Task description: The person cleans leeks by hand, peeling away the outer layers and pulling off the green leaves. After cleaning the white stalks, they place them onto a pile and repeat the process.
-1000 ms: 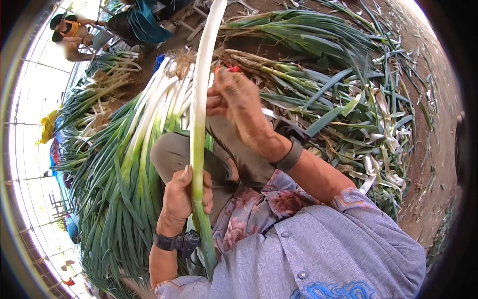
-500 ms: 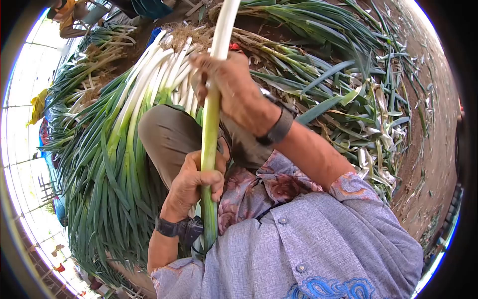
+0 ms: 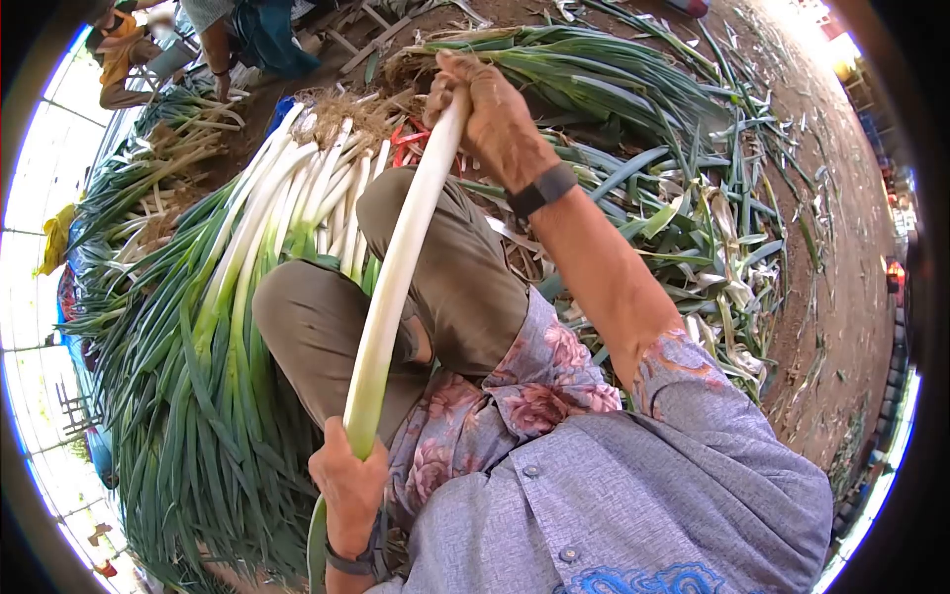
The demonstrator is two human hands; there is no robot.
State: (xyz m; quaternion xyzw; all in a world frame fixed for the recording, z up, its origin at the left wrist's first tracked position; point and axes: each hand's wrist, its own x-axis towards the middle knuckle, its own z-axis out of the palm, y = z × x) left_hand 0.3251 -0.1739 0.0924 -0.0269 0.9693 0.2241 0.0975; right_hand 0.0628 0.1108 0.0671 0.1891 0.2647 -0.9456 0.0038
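A long leek (image 3: 401, 267) slants across my lap, white along most of its length and turning green near the bottom. My left hand (image 3: 348, 483) is closed around its green part close to my shirt. Up at the root end, my right hand (image 3: 485, 114) wraps the white shank, its fingers partly hidden. To the left of my knees lies a large heap of leeks (image 3: 218, 327), white stems and roots toward the top, dark green leaves fanning downward.
Another bundle of leeks (image 3: 594, 64) lies at the top right. Stripped leaves (image 3: 727, 267) are strewn on the dirt ground (image 3: 836, 297) to the right. At the top left, another person's arm (image 3: 216, 49) reaches down near more leeks (image 3: 168, 158). My bent knees (image 3: 307, 307) stand between the heaps.
My right hand has slid up along the leek to its root end. My left hand has moved lower with the green part, and more white shank now shows between them.
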